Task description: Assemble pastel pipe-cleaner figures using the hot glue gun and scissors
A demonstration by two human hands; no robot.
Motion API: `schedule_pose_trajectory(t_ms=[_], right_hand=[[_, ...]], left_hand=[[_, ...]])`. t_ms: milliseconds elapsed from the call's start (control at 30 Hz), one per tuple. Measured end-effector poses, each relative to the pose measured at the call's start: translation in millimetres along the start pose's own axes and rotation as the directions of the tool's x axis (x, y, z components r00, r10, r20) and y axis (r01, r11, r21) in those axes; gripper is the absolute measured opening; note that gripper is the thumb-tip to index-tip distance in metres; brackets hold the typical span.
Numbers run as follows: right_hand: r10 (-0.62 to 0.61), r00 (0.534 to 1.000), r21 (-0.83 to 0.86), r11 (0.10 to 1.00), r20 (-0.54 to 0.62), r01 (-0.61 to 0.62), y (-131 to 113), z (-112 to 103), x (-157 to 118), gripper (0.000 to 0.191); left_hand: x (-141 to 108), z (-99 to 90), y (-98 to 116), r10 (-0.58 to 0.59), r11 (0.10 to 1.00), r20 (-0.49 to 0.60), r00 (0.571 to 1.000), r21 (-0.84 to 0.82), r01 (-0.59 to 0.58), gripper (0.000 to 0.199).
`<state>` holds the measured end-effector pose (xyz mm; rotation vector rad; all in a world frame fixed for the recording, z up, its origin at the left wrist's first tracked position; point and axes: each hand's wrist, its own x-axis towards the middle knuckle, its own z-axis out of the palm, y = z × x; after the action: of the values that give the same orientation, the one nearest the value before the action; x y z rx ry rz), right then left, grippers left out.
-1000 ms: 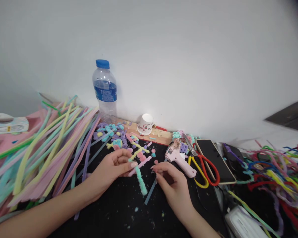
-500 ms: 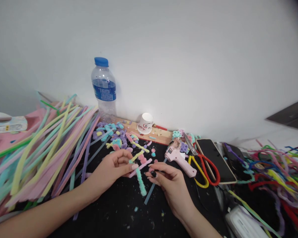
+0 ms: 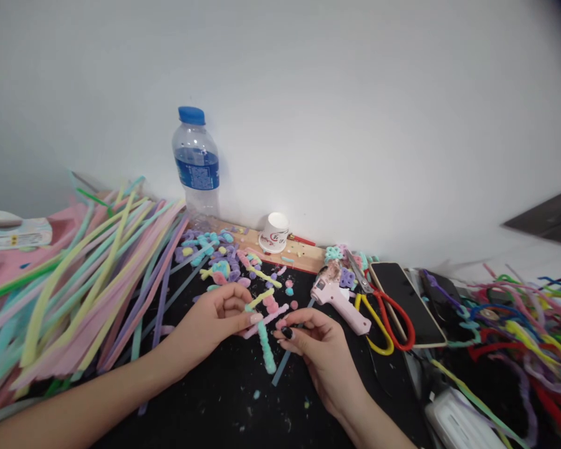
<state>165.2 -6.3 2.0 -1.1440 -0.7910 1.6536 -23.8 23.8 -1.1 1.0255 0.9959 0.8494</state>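
Observation:
My left hand (image 3: 236, 312) is closed in a pinch on a fuzzy pipe cleaner piece. A twisted teal length (image 3: 266, 349) hangs down past my thumb. A yellow length (image 3: 260, 299), a pink puffy bit (image 3: 271, 305) and a lilac length (image 3: 277, 313) show beside the fingertips; how they join is hidden. To the right, my right hand (image 3: 315, 342) pinches a small pink fuzzy bit (image 3: 280, 324) between thumb and finger, close to the lilac length. A translucent glue stick (image 3: 281, 366) lies partly behind the right fingers.
Pastel pipe cleaners (image 3: 98, 274) heap at left. Small twisted pieces (image 3: 219, 255) lie behind my hands, near a bottle (image 3: 196, 168) and paper cup (image 3: 274, 234). At right are a pink glue gun (image 3: 343, 302), scissors (image 3: 395, 318), a phone (image 3: 404, 302) and bright pipe cleaners (image 3: 528, 337).
My left hand's piece has shifted slightly down and right. The right fingers have tilted a little, so the pink bit in them and a loose pink ball behind show more clearly.

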Motion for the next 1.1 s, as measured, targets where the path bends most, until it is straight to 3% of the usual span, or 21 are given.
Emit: schedule_pose_trajectory(t_ms=[300, 1100], right_hand=[[-0.013, 0.997, 0.084, 0.996, -0.081, 0.02, -1.3, 7.6, -3.5, 0.018], [-0.036, 0.997, 0.06, 0.997, -0.062, 0.04, 3.0, 5.9, -3.4, 0.017]], left_hand=[[0.1, -1.6, -4.5, 0.01, 1.0, 0.03, 1.0, -0.009, -0.01, 0.023], [-1.6, 1.3, 0.7, 0.004, 0.999, 0.026, 1.0, 0.044, -0.005, 0.02]])
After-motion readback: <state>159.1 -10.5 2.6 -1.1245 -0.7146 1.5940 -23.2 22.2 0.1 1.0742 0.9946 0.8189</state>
